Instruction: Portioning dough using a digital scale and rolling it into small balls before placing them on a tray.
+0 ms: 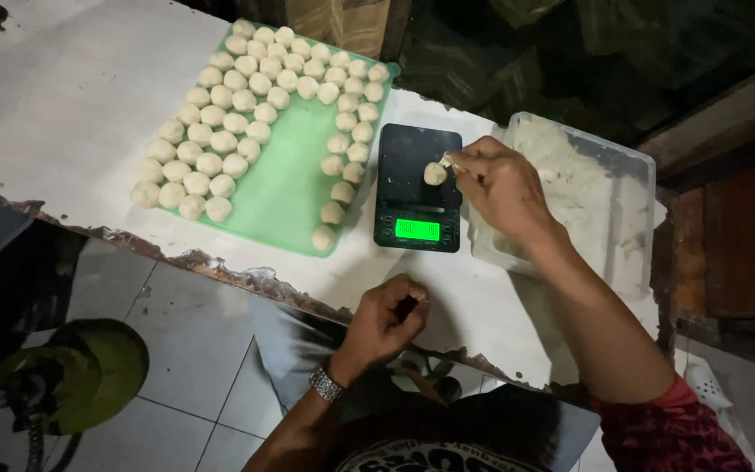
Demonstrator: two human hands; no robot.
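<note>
a small pale dough ball point(434, 173) is seen on the black kitchen scale point(419, 188), just right of the platform's middle. it is roundish, so no clear long axis or pointing direction can be made out. the right hand point(502, 185) is held over the scale's right edge, its grip pinched shut on a small bit of dough point(447, 161) right beside the ball. whether the ball itself is touched cannot be told. the left hand point(388, 316) is rested near the front edge of the white bench point(63, 96), fingers curled into a loose fist, nothing visibly held; a metal watch point(326, 383) is worn on that wrist.

the scale is a flat upright rectangle, its long axis run away from the person, with a lit green display point(418, 230) at the near end. left of it a green rectangular mat point(286, 188) is laid at a slant, covered along its far and left parts with rows of finished dough balls point(220, 140), and a single file of balls is run down its right edge. right of the scale a clear plastic tub point(640, 175) is set, with pale dough smeared inside.
</note>
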